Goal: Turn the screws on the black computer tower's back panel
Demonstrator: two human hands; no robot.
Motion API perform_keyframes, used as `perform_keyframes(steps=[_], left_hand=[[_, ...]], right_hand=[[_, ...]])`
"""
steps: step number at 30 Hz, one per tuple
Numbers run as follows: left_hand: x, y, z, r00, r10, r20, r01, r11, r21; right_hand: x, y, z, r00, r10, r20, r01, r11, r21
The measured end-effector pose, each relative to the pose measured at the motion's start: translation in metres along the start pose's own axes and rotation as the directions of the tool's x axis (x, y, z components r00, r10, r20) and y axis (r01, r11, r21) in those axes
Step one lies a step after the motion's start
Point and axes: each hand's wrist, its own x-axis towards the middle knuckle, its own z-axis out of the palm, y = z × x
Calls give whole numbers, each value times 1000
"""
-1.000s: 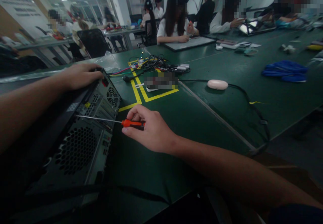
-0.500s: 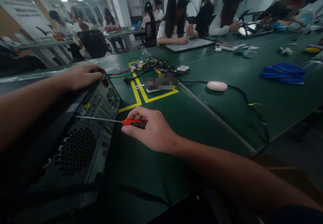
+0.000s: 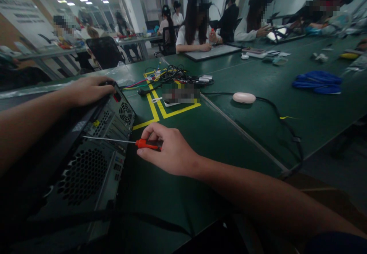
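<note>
A black desktop computer case (image 3: 86,170) lies on its side on the green table (image 3: 200,139), its rear panel with fan grilles facing me. My left hand (image 3: 87,89) rests on the case's top far corner, fingers curled over the edge. My right hand (image 3: 169,151) pinches a screwdriver (image 3: 143,143) with a red and black handle. Its long thin shaft points left, with the tip at the rear panel's edge.
A tangle of cables (image 3: 172,74) lies inside yellow floor-tape markings (image 3: 156,110). A pink oval case (image 3: 243,97) and a black cable sit to the right. Blue cloth (image 3: 317,81) lies farther right. Several other people sit working at the table's far side.
The view has shifted slightly; the screwdriver and my right hand sit a little lower and left. My fingers have rolled on the handle. The left hand stays on the case.
</note>
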Motion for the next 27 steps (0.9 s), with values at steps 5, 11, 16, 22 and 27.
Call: perform_keyframes(steps=[5, 11, 16, 22, 27], left_hand=[[-1, 3, 0, 1000, -3, -12, 3, 1000, 14], [-1, 1, 0, 1000, -6, -21, 6, 1000, 11], [-2, 4, 0, 999, -31, -9, 31, 999, 11], [-4, 7, -2, 999, -44, -13, 44, 999, 6], [-2, 4, -1, 999, -38, -20, 38, 999, 15]], right_hand=[[1, 1, 0, 1000, 0, 4, 0, 1000, 1], [1, 0, 0, 1000, 4, 10, -3, 1000, -9], [1, -1, -1, 999, 30, 22, -30, 1000, -10], [1, 3, 0, 1000, 26, 4, -26, 1000, -11], [4, 1, 1, 996, 89, -25, -89, 996, 10]])
